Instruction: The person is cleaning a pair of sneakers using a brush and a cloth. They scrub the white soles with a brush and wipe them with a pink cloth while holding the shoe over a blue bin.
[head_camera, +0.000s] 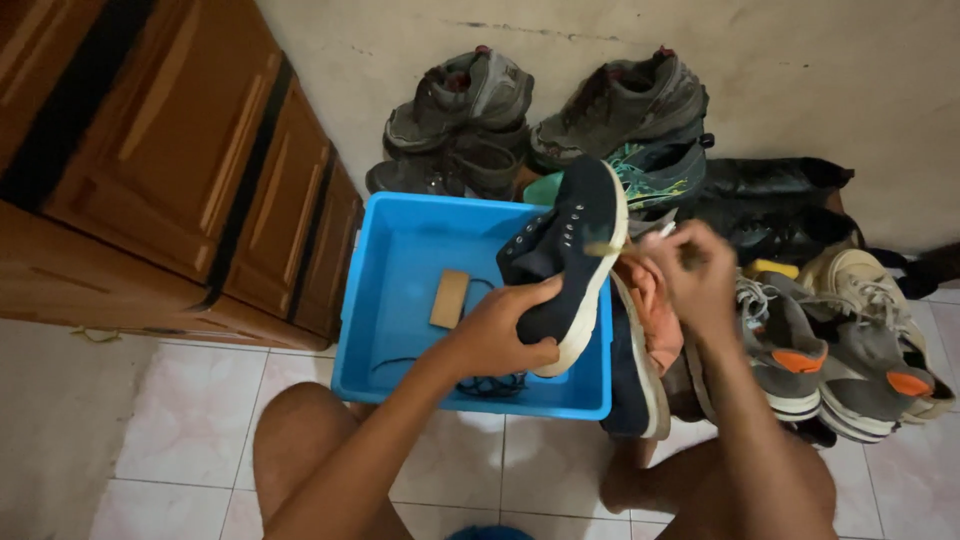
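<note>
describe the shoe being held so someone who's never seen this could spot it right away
Start at the blue plastic tub on the tiled floor beside the wooden cabinet. The dark navy sneaker is held over its right side by the left hand. Unlike the grey shoes around, it is off the floor, white sole edge showing.

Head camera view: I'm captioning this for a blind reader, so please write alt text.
The left hand holds a dark navy lace-less sneaker with a white sole over a blue plastic tub, while the blurred right hand works a small brush-like tool, unclear, at its sole. Worn shoes line the wall.
</note>
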